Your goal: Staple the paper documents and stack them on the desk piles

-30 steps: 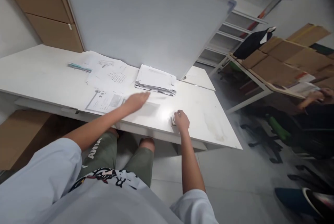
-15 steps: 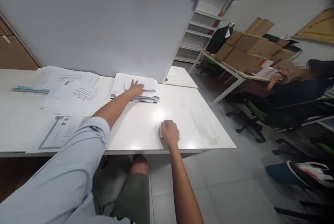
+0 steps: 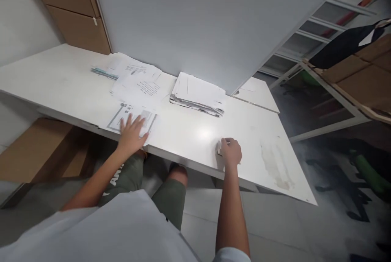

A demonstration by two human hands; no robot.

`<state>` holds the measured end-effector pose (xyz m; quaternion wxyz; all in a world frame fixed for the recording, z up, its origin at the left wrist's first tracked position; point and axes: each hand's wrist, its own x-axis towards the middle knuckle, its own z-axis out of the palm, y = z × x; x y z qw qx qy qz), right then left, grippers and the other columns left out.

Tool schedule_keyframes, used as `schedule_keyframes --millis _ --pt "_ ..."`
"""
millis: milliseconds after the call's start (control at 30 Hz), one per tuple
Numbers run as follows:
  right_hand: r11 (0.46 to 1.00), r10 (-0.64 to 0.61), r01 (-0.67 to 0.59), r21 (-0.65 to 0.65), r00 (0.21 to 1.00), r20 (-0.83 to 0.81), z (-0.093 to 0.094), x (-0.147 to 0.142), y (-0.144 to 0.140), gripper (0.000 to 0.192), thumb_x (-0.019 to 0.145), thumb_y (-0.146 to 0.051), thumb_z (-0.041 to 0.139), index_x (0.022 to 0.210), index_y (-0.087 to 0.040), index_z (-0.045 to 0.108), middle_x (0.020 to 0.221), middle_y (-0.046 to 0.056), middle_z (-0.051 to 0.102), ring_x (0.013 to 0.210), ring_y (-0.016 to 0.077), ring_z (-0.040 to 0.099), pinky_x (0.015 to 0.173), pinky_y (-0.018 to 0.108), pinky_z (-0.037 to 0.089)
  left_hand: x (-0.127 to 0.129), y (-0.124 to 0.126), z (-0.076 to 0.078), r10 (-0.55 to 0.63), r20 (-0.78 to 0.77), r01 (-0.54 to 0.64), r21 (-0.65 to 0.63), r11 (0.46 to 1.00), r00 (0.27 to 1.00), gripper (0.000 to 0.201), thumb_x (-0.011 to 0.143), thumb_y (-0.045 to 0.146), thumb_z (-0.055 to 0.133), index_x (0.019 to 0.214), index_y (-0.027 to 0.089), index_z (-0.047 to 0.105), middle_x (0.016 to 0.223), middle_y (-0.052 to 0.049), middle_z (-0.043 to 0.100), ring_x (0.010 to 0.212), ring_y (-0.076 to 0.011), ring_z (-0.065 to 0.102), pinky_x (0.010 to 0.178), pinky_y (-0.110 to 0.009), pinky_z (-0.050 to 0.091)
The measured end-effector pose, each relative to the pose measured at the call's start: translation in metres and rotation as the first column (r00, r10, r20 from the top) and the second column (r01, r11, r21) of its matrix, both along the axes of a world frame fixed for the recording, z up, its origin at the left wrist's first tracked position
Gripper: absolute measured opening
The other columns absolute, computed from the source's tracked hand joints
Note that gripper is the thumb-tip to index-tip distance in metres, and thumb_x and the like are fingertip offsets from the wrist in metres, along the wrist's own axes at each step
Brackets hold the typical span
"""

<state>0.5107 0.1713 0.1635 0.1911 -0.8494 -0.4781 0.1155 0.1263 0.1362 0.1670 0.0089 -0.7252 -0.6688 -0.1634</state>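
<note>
My left hand (image 3: 131, 136), fingers spread, is over a bordered certificate sheet (image 3: 114, 122) at the table's front edge; whether it presses on the paper I cannot tell. Closed around a small pale object, my right hand (image 3: 232, 152) rests on the white tabletop (image 3: 189, 132) to the right. Its fingers hide most of that object, so its kind is unclear. Between the hands and farther back lies a thick stack of papers (image 3: 198, 91). Loose printed sheets (image 3: 137, 83) spread behind the certificate.
A large whiteboard panel (image 3: 198, 22) stands along the table's back. Cardboard boxes are at the back left (image 3: 73, 18) and under the table (image 3: 33, 144). To the right are a second table with boxes (image 3: 360, 75), a shelf rack (image 3: 296, 42) and a chair base (image 3: 345, 197).
My left hand has left the paper stack and come back left to the certificate. My right hand stays closed at its spot on the table. The view has swung left.
</note>
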Motion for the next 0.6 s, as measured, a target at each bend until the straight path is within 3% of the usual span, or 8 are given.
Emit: schedule_keyframes --millis 67,167,300,400,500,600 --pt "1.000 0.007 -0.007 -0.005 1.000 0.017 0.001 -0.007 -0.002 0.035 0.090 -0.037 0.045 0.106 -0.019 0.070 0.118 0.012 0.063 0.109 0.0286 0.057 0.088 0.038 0.045 -0.040 -0.032 -0.021 0.009 -0.052 -0.011 -0.035 0.999 0.999 0.063 0.090 0.033 0.047 0.149 0.012 0.042 0.156 -0.015 0.037 0.150 -0.0398 0.017 0.119 -0.067 0.007" --pt "1.000 0.024 -0.024 -0.002 0.998 0.055 0.002 -0.021 -0.004 0.035 0.088 -0.035 0.046 0.107 -0.017 0.070 0.122 0.015 0.059 0.115 0.0311 0.054 0.093 0.041 0.044 -0.058 -0.054 -0.032 -0.124 -0.127 0.125 -0.005 0.992 0.984 0.059 0.087 0.015 0.042 0.146 0.011 0.046 0.155 -0.015 0.040 0.147 -0.0342 0.029 0.121 -0.060 0.012" --pt "1.000 0.007 -0.007 0.007 0.997 0.074 0.001 -0.033 -0.004 0.036 0.089 -0.033 0.045 0.109 -0.016 0.069 0.122 0.016 0.059 0.113 0.0312 0.054 0.094 0.042 0.044 -0.031 -0.058 -0.024 -0.261 -0.093 0.264 0.026 0.964 0.961 0.052 0.086 0.005 0.036 0.131 0.011 0.061 0.136 -0.013 0.061 0.137 -0.0277 0.047 0.115 -0.046 0.034" --pt "1.000 0.003 -0.004 0.010 0.998 0.064 -0.001 -0.038 -0.007 0.035 0.089 -0.031 0.044 0.108 -0.015 0.069 0.120 0.015 0.060 0.109 0.0295 0.056 0.093 0.040 0.045 -0.006 -0.055 -0.020 -0.276 -0.041 0.277 0.019 0.961 0.960 0.044 0.088 0.005 0.037 0.120 0.011 0.067 0.121 -0.013 0.070 0.133 -0.0285 0.052 0.101 -0.043 0.047" --pt "0.998 0.048 -0.050 0.033 0.997 0.066 -0.002 -0.046 -0.011 0.034 0.089 -0.031 0.045 0.108 -0.016 0.069 0.119 0.015 0.063 0.107 0.0281 0.057 0.091 0.038 0.045 0.012 -0.048 -0.020 -0.315 -0.038 0.315 -0.008 0.949 0.948 0.040 0.088 0.006 0.040 0.115 0.013 0.068 0.122 -0.014 0.069 0.136 -0.0296 0.049 0.101 -0.042 0.046" --pt "0.998 0.051 -0.053 0.040 0.997 0.059 0.000 -0.054 -0.013 0.035 0.090 -0.030 0.043 0.108 -0.015 0.069 0.115 0.015 0.066 0.105 0.0268 0.058 0.089 0.035 0.045 0.028 -0.041 -0.023 -0.436 -0.092 0.433 -0.053 0.900 0.895 0.048 0.089 0.011 0.045 0.134 0.015 0.058 0.146 -0.013 0.052 0.144 -0.0316 0.036 0.115 -0.048 0.032"
